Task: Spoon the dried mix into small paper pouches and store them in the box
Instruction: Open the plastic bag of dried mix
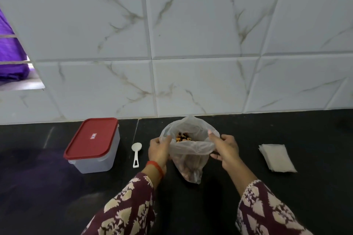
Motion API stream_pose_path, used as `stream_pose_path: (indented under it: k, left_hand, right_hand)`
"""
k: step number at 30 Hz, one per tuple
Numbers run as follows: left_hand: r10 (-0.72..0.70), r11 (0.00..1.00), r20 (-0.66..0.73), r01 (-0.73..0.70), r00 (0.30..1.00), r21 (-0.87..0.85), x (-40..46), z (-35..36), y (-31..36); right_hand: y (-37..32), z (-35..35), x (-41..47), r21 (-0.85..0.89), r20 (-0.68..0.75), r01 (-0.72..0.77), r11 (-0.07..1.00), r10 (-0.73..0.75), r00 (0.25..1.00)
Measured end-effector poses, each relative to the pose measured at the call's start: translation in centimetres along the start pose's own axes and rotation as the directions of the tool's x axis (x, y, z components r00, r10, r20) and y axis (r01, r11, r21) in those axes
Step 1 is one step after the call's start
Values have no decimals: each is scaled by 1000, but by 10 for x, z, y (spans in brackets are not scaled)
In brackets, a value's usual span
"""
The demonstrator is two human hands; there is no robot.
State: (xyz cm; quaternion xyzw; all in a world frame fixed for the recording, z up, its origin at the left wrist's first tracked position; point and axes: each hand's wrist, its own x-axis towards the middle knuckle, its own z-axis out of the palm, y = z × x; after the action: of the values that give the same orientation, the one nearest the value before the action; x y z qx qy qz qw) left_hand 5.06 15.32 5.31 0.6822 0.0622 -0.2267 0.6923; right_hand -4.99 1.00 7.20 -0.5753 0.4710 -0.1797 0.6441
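The left hand [159, 148] and the right hand [226, 149] each pinch one side of the rim of a thin plastic bag [188, 150] and hold its mouth open; the dried mix [183, 137] shows inside. The bag stands on the black counter [248, 187]. A white spoon [136, 153] and a closed box with a red lid [93, 144] lie to the left, a stack of paper pouches [277, 157] to the right.

wall [191, 34]: white marble-veined tiles | counter [286, 196]: black (glossy) | window opening [21, 80]: far left

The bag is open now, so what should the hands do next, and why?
Probably the left hand should let go and pick up the white spoon lying beside it. Both hands hold the plastic bag open, the dried mix shows inside, and the paper pouches wait unfilled.
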Motion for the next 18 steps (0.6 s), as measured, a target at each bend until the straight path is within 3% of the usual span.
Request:
stream_pose_path:
  k: [1,3,7,10,12,14,16,18]
  left_hand:
    - [-4,1000,27,3,1000,21,2,2,4]
    - [-64,997,99,68,993,-35,4,3,10]
    - [-273,882,305,364,912,-299,12,-3,21]
    - [-333,878,312,413,890,-242,14,-6,14]
    - [-286,950,200,305,937,-69,21,-6,9]
    - [-99,989,56,91,994,119,32,-5,8]
    - [154,945,-24,-140,988,295,38,-4,14]
    - [313,823,37,-290,949,488,38,2,23]
  right_hand:
    - [-4,0,4,-13,31,-21,1000,22,999]
    - [-10,-5,11,129,165,-151,980,129,978]
    - [-5,-15,14,486,283,-411,772,306,909]
    - [7,-17,11,386,296,-454,803,358,885]
    - [7,-20,15,248,281,-397,883,327,902]
    - [0,-22,24,138,202,-245,960,215,956]
    - [-9,-17,33,-5,58,-20,1000,20,998]
    - [-15,-8,40,-311,17,188,932,-192,981]
